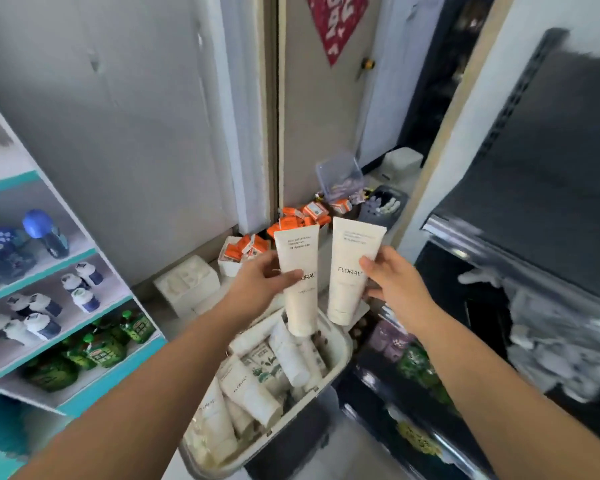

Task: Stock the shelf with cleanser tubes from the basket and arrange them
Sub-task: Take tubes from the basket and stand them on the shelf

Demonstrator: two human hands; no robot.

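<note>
The left hand (260,282) is wrapped round a cream cleanser tube (297,251), thumb laid across the printed front and the other fingers curled out of sight behind it. The right hand (392,282) grips a second cream tube (350,251) the same way, thumb pressed on the front near its edge. Both tubes stand nearly upright, wide flat end above the fingers and narrower end below them, and there is a small gap between the two. "FLORAL" reads plainly on the right one, while the left thumb partly covers it on the other. Straight beneath the fingers sits the pale basket (342,348), heaped with more cream tubes (253,389) lying at all angles. The lower tip of the left-hand tube hangs just over that heap. Beyond the fingertips, small orange boxes (302,216) are piled at the foot of a grey door (319,116). Out past the left hand's knuckles runs a teal-edged shelf (111,372) holding white bottles (42,306) and green pouches (104,351). To the outside of the right hand is a dark shelf unit (534,188), its contents too blurred to name.
</note>
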